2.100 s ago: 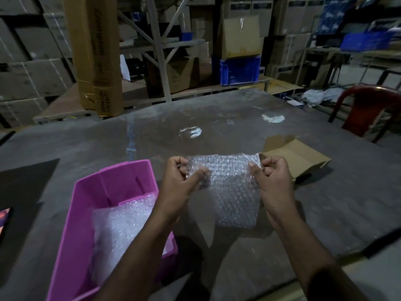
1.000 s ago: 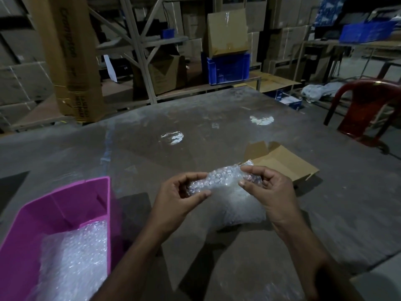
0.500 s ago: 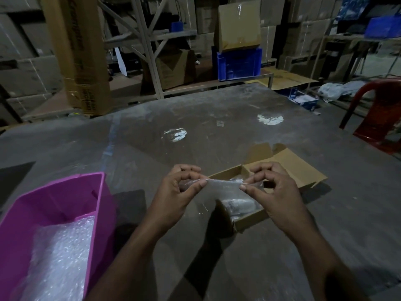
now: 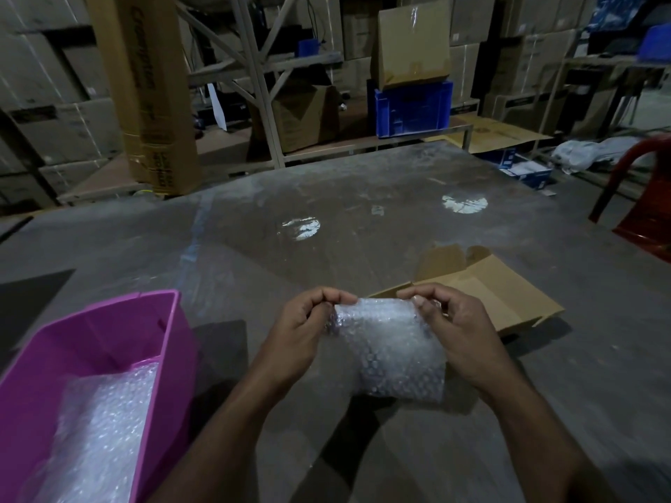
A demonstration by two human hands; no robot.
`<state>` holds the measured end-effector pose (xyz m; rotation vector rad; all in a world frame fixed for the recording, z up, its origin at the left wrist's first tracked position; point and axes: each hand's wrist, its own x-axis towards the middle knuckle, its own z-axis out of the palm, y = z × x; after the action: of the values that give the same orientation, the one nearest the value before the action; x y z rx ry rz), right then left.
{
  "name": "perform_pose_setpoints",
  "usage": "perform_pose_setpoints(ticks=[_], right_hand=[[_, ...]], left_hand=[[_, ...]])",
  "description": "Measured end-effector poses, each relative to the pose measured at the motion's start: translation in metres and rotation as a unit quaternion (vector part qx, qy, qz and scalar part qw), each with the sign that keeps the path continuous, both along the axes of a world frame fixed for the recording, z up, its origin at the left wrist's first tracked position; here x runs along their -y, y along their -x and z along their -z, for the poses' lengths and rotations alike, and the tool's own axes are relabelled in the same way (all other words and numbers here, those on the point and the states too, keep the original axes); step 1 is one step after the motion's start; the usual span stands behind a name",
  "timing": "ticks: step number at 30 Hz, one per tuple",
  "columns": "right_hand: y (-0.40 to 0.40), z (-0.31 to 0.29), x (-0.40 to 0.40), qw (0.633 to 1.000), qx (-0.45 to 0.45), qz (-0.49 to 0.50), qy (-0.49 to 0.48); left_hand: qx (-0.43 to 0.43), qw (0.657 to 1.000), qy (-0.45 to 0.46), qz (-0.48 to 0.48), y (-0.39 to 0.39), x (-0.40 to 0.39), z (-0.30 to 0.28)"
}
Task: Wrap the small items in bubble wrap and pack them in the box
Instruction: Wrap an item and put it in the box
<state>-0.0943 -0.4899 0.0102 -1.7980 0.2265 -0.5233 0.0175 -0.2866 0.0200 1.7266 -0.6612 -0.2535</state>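
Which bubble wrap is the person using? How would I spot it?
Start at the big grey table and find the pink bin at its left. That bubble wrap just lies inside; the bubble wrap sheet is pinched up between the left hand and right hand.

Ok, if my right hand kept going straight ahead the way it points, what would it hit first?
Probably the open brown cardboard box lying just beyond your right hand, which pinches the clear bubble wrap sheet; depth is hard to judge in this one view.
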Motion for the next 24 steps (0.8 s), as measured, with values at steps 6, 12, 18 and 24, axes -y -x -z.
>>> perform_pose_setpoints(ticks=[6,12,18,24], right_hand=[[0.004,0.001,0.005,0.995,-0.016,-0.037,-0.092],[0.002,0.008,0.012,1.000,-0.016,0.003,-0.011],[0.002,0.013,0.009,0.997,-0.019,0.011,0.071],[0.005,0.012,0.012,0.999,-0.009,-0.011,0.032]], left_hand=[[-0.081,0.994,0.044,0.050,0.001,0.002,-0.007],[-0.029,0.999,0.031,0.019,-0.001,0.011,-0.007],[0.022,1.000,0.006,-0.003,-0.013,0.006,-0.002],[-0.037,0.997,-0.003,0.061,-0.015,0.005,-0.003]])
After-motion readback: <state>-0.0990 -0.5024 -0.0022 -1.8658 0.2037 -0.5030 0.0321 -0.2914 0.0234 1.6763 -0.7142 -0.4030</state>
